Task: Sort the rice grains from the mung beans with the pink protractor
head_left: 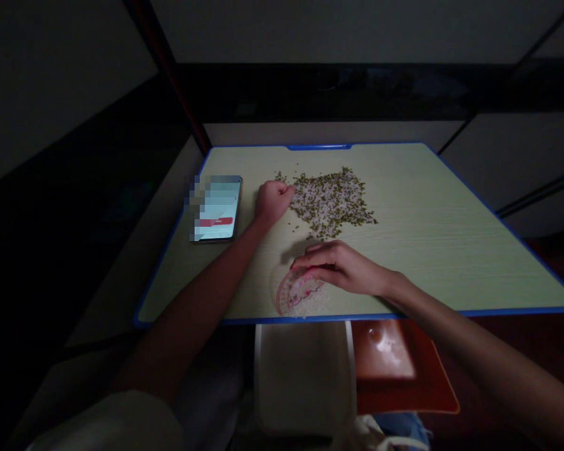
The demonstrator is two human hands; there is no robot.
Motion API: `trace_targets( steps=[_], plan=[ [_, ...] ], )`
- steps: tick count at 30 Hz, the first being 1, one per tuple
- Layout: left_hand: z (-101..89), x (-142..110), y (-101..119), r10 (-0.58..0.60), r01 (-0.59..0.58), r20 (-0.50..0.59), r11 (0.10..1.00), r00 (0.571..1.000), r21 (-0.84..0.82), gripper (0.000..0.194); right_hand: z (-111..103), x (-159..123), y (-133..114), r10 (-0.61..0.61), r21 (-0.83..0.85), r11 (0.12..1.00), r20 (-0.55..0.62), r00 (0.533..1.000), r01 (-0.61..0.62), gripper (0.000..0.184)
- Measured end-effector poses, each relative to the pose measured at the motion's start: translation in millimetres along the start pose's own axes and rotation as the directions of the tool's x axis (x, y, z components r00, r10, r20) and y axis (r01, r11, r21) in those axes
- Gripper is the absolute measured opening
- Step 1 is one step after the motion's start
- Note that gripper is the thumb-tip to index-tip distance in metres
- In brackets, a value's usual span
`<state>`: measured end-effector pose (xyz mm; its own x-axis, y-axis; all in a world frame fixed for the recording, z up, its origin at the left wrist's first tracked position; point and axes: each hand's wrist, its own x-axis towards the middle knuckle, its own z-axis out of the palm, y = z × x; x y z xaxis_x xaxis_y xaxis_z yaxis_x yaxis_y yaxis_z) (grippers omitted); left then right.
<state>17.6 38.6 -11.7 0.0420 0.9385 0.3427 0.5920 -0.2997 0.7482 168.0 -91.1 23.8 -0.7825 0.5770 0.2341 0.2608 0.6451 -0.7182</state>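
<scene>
A mixed pile of green beans and white rice-like grains (329,202) is spread over the pale tabletop. My left hand (273,202) is closed in a fist at the pile's left edge; whatever its fingers may hold is hidden. Between the thumb and fingers of my right hand (341,266) is a clear protractor (284,294) with pink markings, tilted near the table's front edge. White grains (310,305) lie against and below the protractor, close to that edge. A few loose beans lie around the pile.
The table (427,250) has a blue rim. A lit phone (216,216) lies at the left. Below the front edge stands a pale open container (305,376), with a red-orange stool or seat (404,388) beside it. The surroundings are dark.
</scene>
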Motion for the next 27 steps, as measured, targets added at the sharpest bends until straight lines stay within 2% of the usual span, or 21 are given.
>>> trace_targets(
  steps=[5, 11, 13, 15, 17, 20, 23, 27],
  plan=[
    [-0.2, 0.0, 0.5, -0.010, 0.010, 0.003, 1.000, 1.000, 0.000, 0.039, 1.2, -4.9, 0.2, -0.007, -0.036, 0.999, -0.017, 1.000, 0.006, 0.024],
    [0.3, 0.1, -0.7, -0.005, 0.005, -0.006, 1.000, 1.000, -0.005, 0.039, -5.6, -11.4, -9.5, -0.067, -0.153, 0.987, -0.064, 0.996, 0.057, 0.024],
    [0.1, 0.1, -0.7, -0.004, 0.004, -0.005, 1.000, 1.000, -0.007, 0.039, -9.9, -15.1, -12.2, -0.038, -0.168, 0.986, -0.115, 0.993, 0.019, 0.023],
    [-0.2, -0.1, -0.1, -0.007, 0.007, 0.000, 1.000, 1.000, -0.003, 0.039, -13.6, -20.8, -11.4, 0.052, -0.150, 0.985, -0.192, 0.980, -0.082, 0.022],
    [-0.6, -0.4, 0.8, -0.012, 0.012, 0.004, 1.000, 1.000, 0.001, 0.040, -15.7, -28.7, -6.7, 0.203, -0.095, 0.967, -0.281, 0.938, -0.237, 0.021],
    [-1.0, -0.8, 2.0, -0.016, 0.016, 0.005, 1.000, 1.000, 0.000, 0.040, -16.1, -41.9, 3.8, 0.424, 0.035, 0.895, -0.378, 0.823, -0.445, 0.024],
    [-1.1, -0.9, 2.2, -0.017, 0.017, 0.002, 1.000, 1.000, -0.007, 0.040, -14.1, -51.1, 9.3, 0.558, 0.191, 0.828, -0.371, 0.742, -0.527, 0.027],
    [-1.0, -0.8, 2.0, -0.015, 0.015, -0.003, 1.000, 1.000, -0.010, 0.040, -7.4, -53.0, 4.9, 0.631, 0.223, 0.773, -0.358, 0.688, -0.594, 0.021]
  ],
)
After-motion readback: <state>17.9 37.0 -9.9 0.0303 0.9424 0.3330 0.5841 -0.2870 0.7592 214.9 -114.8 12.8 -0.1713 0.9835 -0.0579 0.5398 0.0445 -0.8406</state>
